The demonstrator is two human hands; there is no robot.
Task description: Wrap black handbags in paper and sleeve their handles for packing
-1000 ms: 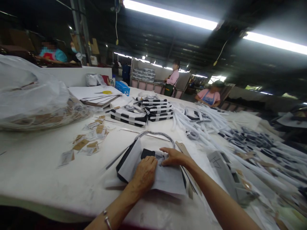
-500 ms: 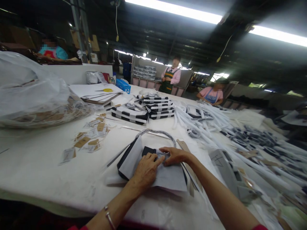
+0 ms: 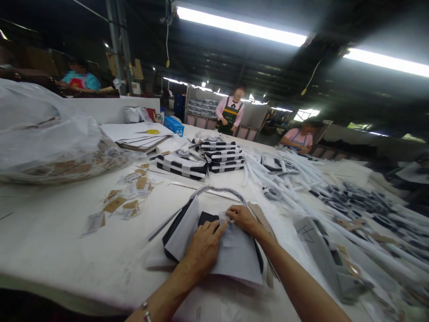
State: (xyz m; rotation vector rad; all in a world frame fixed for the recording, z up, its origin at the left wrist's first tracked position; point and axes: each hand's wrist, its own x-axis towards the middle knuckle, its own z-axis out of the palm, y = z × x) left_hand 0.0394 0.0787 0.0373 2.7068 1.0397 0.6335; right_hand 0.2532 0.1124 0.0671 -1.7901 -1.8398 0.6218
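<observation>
A dark flat bag [image 3: 174, 232] lies on the white table [image 3: 50, 241] in front of me, wrapped in a sheet of white paper [image 3: 234, 255]. My left hand [image 3: 203, 248] presses flat on the paper, fingers spread. My right hand [image 3: 243, 219] rests at the paper's far edge, fingertips pinching or pressing the fold where a black corner [image 3: 208, 218] of the bag shows. A grey curved strap [image 3: 217, 191] arcs just beyond my hands.
Striped black-and-white bags [image 3: 201, 161] are stacked farther back. White straps [image 3: 301, 179] spread to the right. Brown tags [image 3: 124, 201] lie scattered left, by a big clear plastic bag [image 3: 43, 134]. A grey tool [image 3: 325, 255] sits right. Several people stand or sit in the background.
My right hand has shifted slightly along the paper's far edge and the paper now covers more of the bag. My left hand stays pressed down. The view has drifted a little.
</observation>
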